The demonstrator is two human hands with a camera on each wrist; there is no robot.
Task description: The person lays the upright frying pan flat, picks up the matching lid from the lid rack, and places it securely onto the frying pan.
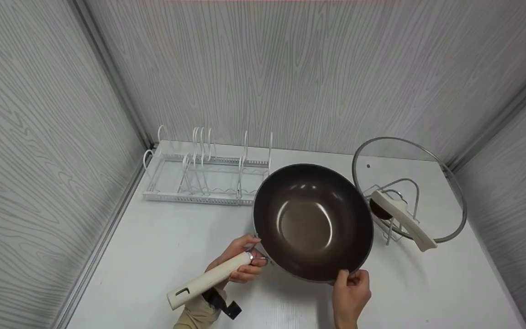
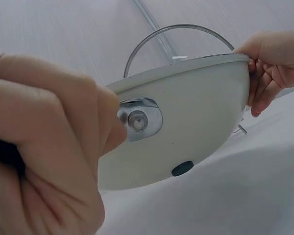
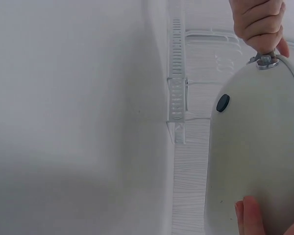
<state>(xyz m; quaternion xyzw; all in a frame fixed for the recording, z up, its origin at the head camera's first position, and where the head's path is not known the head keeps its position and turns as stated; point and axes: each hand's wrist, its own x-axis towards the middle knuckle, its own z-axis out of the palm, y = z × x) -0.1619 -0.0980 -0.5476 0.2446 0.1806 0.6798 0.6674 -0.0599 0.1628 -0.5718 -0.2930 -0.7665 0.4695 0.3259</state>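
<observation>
Glossy pan interior [image 1: 306, 224], glass lid [image 1: 439, 194], metal lid rim [image 1: 465, 211]

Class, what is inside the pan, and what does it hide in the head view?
Inside the pan, only dark lining and bright reflections show; it holds nothing. Its body covers part of the white table; anything directly behind is hidden.

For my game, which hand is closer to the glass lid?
Right: holding the pan, the right hand is in front of the lid and left; the left hand is farther left, by the pan's handle.
</observation>
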